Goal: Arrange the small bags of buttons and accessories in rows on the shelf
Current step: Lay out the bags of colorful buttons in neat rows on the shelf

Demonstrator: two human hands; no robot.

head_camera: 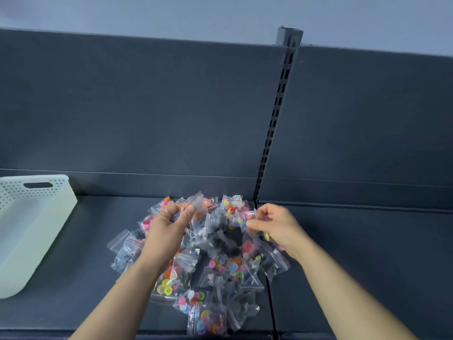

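At the far left, a white perforated basket (61, 190) with a handle slot sits on the dark shelf (367, 253), well apart from the bags. Next comes the left hand (166, 224), raised over the far side of the heap, its fingers curled around a clear zip bag (197, 201) whose top sticks up past the thumb. Below and between both hands lies the heap of small bags (220, 261), a loose pile and not in rows. Some hold bright buttons, others dark pieces. Its right edge crosses the seam between the 2 shelf boards. The right hand (274, 224) hovers just right of that seam, thumb and fingers pinching a bag of coloured buttons (242, 218) at the heap's upper right. A slotted upright (279, 106) rises behind it, against the grey back panel (147, 106).
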